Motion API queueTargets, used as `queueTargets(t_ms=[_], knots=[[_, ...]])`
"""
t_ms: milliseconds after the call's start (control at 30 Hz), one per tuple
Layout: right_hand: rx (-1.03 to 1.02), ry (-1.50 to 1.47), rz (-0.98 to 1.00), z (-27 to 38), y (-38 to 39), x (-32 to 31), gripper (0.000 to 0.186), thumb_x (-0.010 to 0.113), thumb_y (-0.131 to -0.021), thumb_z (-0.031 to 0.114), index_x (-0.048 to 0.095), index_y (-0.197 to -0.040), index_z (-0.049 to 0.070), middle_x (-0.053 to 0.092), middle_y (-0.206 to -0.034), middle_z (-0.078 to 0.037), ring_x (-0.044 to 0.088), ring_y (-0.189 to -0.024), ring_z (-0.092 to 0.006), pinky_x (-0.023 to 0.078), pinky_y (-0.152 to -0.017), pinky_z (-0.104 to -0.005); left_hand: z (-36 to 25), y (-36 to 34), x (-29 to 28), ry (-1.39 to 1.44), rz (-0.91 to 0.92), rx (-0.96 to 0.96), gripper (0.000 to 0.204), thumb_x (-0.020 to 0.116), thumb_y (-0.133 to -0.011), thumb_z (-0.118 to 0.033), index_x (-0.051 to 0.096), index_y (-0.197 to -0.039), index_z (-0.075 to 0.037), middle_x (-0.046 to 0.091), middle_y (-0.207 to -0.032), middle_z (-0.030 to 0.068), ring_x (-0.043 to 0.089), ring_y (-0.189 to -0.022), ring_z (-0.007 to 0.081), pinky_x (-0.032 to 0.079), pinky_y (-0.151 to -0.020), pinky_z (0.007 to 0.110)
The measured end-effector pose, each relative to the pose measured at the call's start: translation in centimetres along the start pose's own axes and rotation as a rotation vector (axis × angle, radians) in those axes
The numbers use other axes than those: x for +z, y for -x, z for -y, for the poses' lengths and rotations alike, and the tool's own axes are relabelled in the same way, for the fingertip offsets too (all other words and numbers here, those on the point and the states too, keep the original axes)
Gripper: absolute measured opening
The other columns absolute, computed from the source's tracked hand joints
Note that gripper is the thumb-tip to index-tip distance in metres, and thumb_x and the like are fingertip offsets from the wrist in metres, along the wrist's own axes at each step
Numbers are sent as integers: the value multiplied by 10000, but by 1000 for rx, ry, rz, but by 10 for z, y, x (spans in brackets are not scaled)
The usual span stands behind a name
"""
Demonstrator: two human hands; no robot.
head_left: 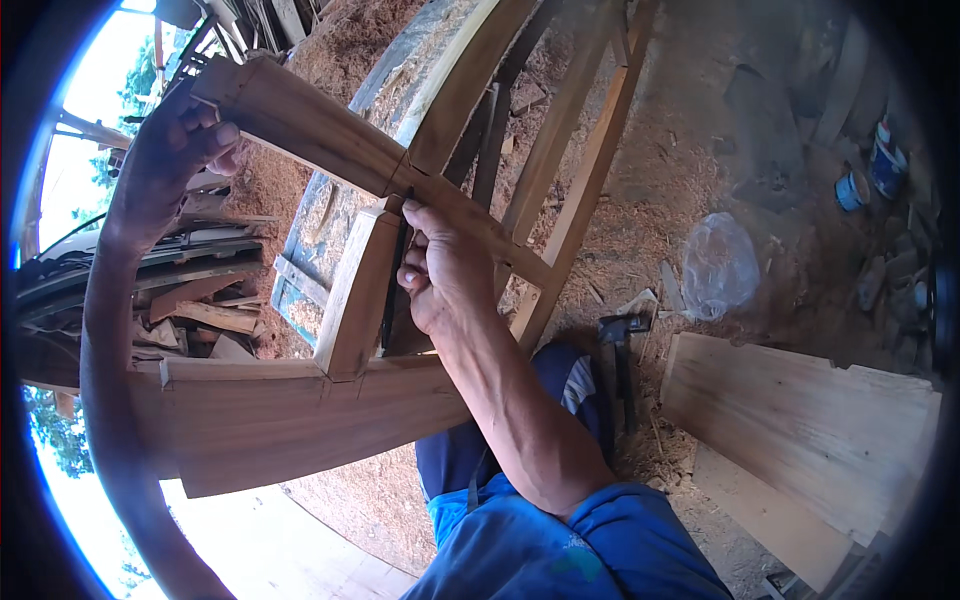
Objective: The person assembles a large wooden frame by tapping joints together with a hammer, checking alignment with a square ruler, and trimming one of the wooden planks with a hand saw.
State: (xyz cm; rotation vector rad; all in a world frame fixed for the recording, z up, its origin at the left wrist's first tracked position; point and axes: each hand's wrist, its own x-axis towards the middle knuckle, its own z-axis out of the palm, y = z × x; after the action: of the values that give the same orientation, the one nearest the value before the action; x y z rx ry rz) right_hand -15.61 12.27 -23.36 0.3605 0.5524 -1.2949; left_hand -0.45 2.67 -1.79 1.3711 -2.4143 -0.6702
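Observation:
My left hand [190,150] is curled round the far left end of a long wooden beam [320,125], thumb along its edge. My right hand [450,260] is closed, thumb and finger pinching a slim dark stick [393,290] against the beam, beside a joint. What kind of tool the stick is, I cannot tell. A short wooden upright [357,290] runs between the beam and a wide curved board [320,420] nearer to me. Pencil-like lines mark the wood by the joints.
A hammer-like tool [622,345] lies right of my knee. Large planks [800,420] rest at the lower right. A clear plastic bag [720,265] and blue-and-white containers [870,175] stand farther right. Scrap wood [210,310] is piled left; shavings [640,200] cover the ground.

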Motion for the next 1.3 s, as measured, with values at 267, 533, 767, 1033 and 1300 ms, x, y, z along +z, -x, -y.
queueTargets(t_ms=[267, 533, 767, 1033, 1300], knots=[[-74, 115, 185, 4, -3, -19, 67, 671, -903, 158, 651, -859, 110, 557, -729, 35, 487, -579, -41, 344, -455, -198, 18, -6, -11, 27, 21, -67, 719, 693, -944, -255, 329, -1514, -14, 579, -921, 41, 617, -800, 144, 540, -762, 319], [-233, 179, 238, 7, 5, -60, 134, 563, -1024, 156, 596, -1137, 92, 632, -884, -25, 570, -672, -87, 457, -551, -229, -8, 2, -14, -241, -13, -83, 477, 700, -940, -322, 551, -1221, 33, 627, -1008, 105, 634, -897, 167, 546, -788, 330], [-718, 739, 59, 66, -42, -84, 249, 522, -1024, 129, 563, -1227, -9, 653, -949, -105, 611, -771, -158, 521, -734, -295, -56, 94, -67, -414, -3, -159, 460, 621, -951, -419, 575, -1197, -33, 587, -1038, 69, 556, -976, 164, 450, -915, 324], [-661, 1420, -80, 94, -69, -201, 170, 488, -970, 5, 585, -1105, -28, 631, -849, -65, 643, -692, -129, 508, -553, -294, 33, 351, -8, -6, -817, -232, 978, 448, -858, -814, 431, -1406, -3, 553, -1270, 115, 518, -1225, 231, 384, -1085, 408], [-417, 2418, -805, 80, -13, -503, 670, 671, -820, 204, 427, -1401, -25, 670, -1086, -234, 667, -1018, -382, 529, -887, -468, 90, 343, 161, 239, -844, 19, 660, 576, -957, -476, 477, -1362, 35, 540, -1352, 143, 528, -1233, 254, 429, -1048, 434]])
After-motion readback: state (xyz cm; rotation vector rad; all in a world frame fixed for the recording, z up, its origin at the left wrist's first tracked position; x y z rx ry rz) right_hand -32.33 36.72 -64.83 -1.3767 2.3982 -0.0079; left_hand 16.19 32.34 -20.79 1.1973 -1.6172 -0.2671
